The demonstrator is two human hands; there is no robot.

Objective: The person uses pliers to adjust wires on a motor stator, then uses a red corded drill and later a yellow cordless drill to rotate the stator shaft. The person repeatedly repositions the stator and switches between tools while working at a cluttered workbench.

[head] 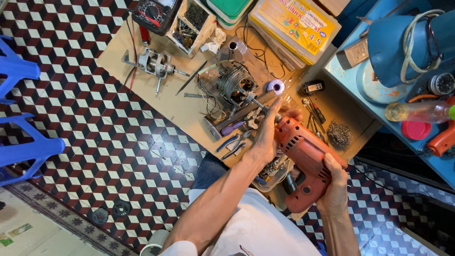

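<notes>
Red drill within both hands' fingers

A repair workshop — motor parts, pliers, multimeter across a low bench.

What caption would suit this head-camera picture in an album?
Right hand grips a red drill while the left hand holds its front end above a cluttered board.
</notes>
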